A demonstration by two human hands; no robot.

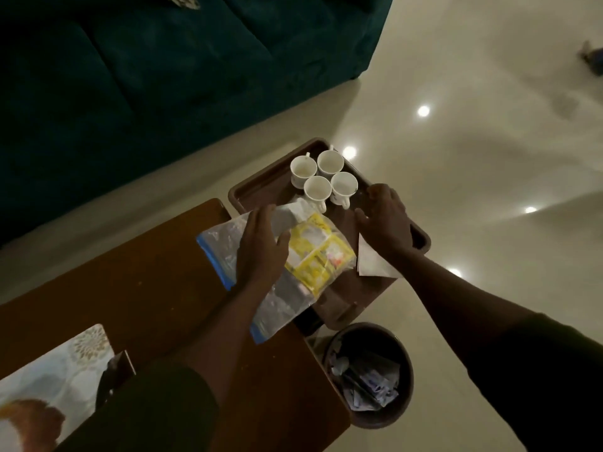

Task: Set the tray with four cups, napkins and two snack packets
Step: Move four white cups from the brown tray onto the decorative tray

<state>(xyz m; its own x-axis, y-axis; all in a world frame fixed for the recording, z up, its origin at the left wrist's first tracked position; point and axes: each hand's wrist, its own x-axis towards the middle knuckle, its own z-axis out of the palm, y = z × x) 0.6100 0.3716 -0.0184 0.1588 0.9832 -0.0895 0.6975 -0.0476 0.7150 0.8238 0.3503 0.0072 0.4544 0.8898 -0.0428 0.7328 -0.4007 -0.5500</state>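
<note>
We noted four white ceramic cups (323, 179) clustered at the far end of the brown plastic tray (257, 187), white paper napkin (370, 261) under the right wrist. Left hand (261, 252) lay flat, unclenched, on the clear blue-edged packet (225, 246) beside the yellow snack packet (321, 256); right hand (386, 220) rested open, grasping nothing. Risk: the tray overhangs the wooden table (130, 282) above the bin (368, 375), so pressing could tip it.

I see a brown tray (261, 187) jutting past the table's corner. Four white cups (323, 177) stand upright in a tight cluster at its far end, handles outward. A white napkin (372, 261) lies at its near right edge. Two snack packets overlap across its near left rim: one yellow (321, 256), one clear with blue edges (225, 243).
</note>
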